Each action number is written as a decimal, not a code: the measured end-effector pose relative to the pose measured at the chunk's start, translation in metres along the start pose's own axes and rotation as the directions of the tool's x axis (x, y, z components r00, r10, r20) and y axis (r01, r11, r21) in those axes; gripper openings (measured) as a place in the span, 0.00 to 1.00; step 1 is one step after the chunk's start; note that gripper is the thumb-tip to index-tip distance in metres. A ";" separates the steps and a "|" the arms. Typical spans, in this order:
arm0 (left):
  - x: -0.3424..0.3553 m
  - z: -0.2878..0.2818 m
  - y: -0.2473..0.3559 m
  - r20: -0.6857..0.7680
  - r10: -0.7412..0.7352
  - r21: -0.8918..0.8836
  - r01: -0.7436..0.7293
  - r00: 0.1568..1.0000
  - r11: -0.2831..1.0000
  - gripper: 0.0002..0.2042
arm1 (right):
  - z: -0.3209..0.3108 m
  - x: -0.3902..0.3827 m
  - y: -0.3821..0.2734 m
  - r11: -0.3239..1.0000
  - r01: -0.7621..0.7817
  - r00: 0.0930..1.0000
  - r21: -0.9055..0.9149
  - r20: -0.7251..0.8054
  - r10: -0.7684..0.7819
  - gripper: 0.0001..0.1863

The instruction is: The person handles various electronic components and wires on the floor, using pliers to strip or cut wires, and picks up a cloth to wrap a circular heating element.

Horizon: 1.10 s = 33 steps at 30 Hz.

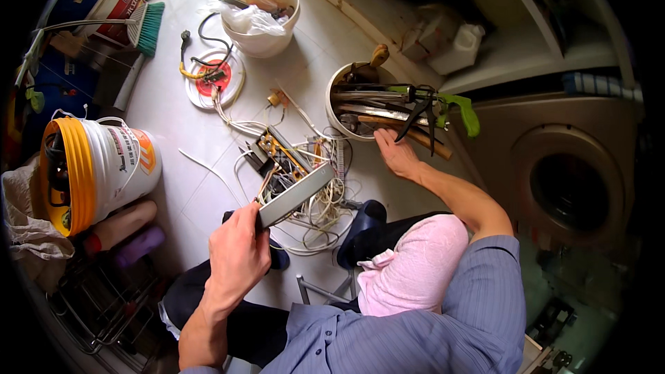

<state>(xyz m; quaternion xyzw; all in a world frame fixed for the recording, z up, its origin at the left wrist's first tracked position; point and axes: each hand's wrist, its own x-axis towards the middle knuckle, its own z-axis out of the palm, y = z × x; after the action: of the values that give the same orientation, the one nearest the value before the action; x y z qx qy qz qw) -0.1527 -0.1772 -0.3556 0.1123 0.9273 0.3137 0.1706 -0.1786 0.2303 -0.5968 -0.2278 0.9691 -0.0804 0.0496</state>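
Note:
In my left hand (pixel 239 249) is one end of an open grey metal case (pixel 296 195), fingers closed round its edge. The case is tilted, and yellow, black and silvery parts show inside it. Below and beside it spreads a tangle of white cables (pixel 315 211) on the floor. At the right, my right hand (pixel 398 154) is closed at the near rim of a white bucket (pixel 331 107); its fingertips are partly hidden there. Out of that bucket stick several hand tools (pixel 388 107), among them one with a bright green handle (pixel 463 112).
A second white bucket (pixel 260 45) with a plastic bag stands at the back. Near it lies a round white lid (pixel 215 79) with a black plug cord. An orange-rimmed bucket (pixel 128 166) stands left, a front-loading washing machine (pixel 568 173) right. My slippered feet (pixel 364 228) flank the cables.

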 end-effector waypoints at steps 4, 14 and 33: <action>0.003 0.007 0.010 0.035 -0.009 0.014 0.009 0.999 1.000 0.17 | -0.014 -0.037 0.001 0.999 0.051 0.998 0.010 -0.048 -0.050 0.25; 0.017 0.032 0.015 0.005 0.018 0.049 -0.018 1.000 0.999 0.15 | 0.016 -0.125 0.020 0.490 -0.686 0.717 0.537 0.388 0.579 0.19; 0.023 0.048 0.011 -0.010 0.036 0.078 -0.035 0.999 0.996 0.17 | -0.158 -0.087 -0.013 0.181 -0.562 0.797 0.807 0.471 0.378 0.17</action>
<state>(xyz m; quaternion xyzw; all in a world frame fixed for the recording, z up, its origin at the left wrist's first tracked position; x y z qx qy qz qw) -0.1543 -0.1350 -0.3903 0.1336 0.9376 0.2809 0.1553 -0.1165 0.2785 -0.4340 0.1455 0.7613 -0.5713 0.2699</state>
